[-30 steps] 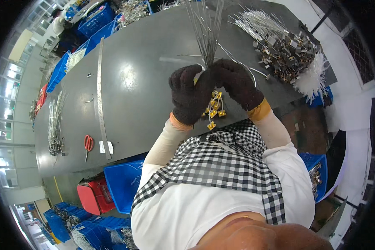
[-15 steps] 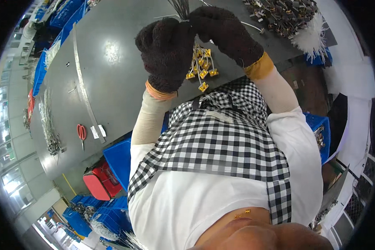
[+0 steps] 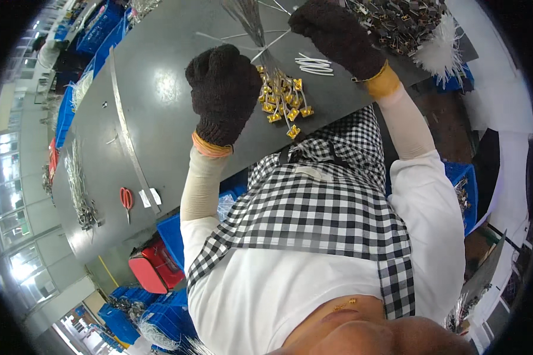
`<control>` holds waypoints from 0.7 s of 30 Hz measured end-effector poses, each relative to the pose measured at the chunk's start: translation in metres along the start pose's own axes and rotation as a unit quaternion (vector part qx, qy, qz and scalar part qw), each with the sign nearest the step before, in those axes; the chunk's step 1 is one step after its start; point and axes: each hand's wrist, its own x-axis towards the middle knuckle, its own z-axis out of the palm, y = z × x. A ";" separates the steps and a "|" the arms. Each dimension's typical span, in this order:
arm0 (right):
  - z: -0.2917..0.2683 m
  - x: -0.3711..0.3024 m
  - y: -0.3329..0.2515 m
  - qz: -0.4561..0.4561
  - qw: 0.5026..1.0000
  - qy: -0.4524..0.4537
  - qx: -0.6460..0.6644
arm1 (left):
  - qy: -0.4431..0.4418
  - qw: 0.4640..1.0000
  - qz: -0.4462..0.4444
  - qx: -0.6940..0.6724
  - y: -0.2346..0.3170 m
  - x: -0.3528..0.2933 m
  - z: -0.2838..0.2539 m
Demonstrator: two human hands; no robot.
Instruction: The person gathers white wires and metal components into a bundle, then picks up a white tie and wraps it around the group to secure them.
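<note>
A bundle of thin wires (image 3: 247, 21) lies on or just above the grey desk (image 3: 172, 142), its long axis running from the far side toward the near edge, with yellow connectors (image 3: 293, 114) fanned out at the near end; it sits between the 2 gloved hands, the left hand (image 3: 225, 92) just beside its left flank and nearer, the right hand (image 3: 340, 41) up to the right, apart from the connectors; a white strand (image 3: 278, 40) slants across that axis above the connectors, from beside the left glove up to the right fingertips; the left grip is curled inward, and I cannot tell whether it pinches anything; the right grip has its fingers bunched at the strand's upper end, contact too small to be sure of; loose white strips (image 3: 314, 65) lie right of the connectors; a heap of dark parts (image 3: 397, 26) fills the desk's far right corner; red-handled scissors (image 3: 127, 204) rest near the near edge, toward the left end
</note>
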 end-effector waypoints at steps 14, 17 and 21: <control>-0.015 0.098 -0.080 0.319 0.880 -0.157 0.315 | 0.016 0.498 -0.446 -0.744 -0.014 -0.108 0.212; -0.047 0.084 -0.074 0.324 0.825 -0.135 0.442 | -0.152 0.711 -0.351 -0.590 0.061 -0.009 0.104; -0.238 0.044 0.133 0.323 0.917 -0.157 0.176 | -0.238 0.690 -0.164 -0.664 0.148 0.075 0.045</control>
